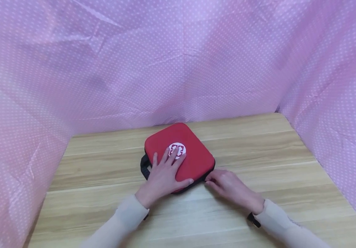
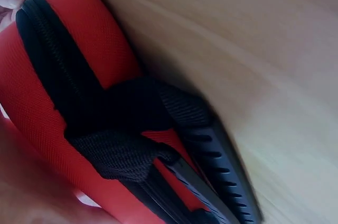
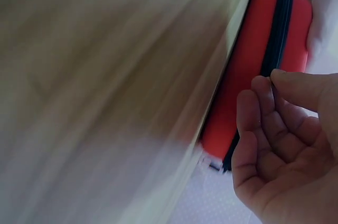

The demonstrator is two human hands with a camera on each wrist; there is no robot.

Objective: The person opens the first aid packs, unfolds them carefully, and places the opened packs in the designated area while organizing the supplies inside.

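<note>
Currently I have the left hand [image 1: 164, 174] laid over the red case [image 1: 196, 151], fingers spread and released, while the case lies flat on the table [image 1: 103, 165] near its far edge. At one corner, the right hand [image 1: 232, 186] pinches the black zipper [image 3: 278, 28]; I cannot make out any pull tab.

Under my left fingers [image 1: 179, 163]: case [image 1: 193, 146], matt textured cloth. At my right fingertips [image 3: 248, 106]: zip [image 3: 277, 34], dull, ridged. Beneath both: table [image 1: 103, 172], smooth wood.
</note>
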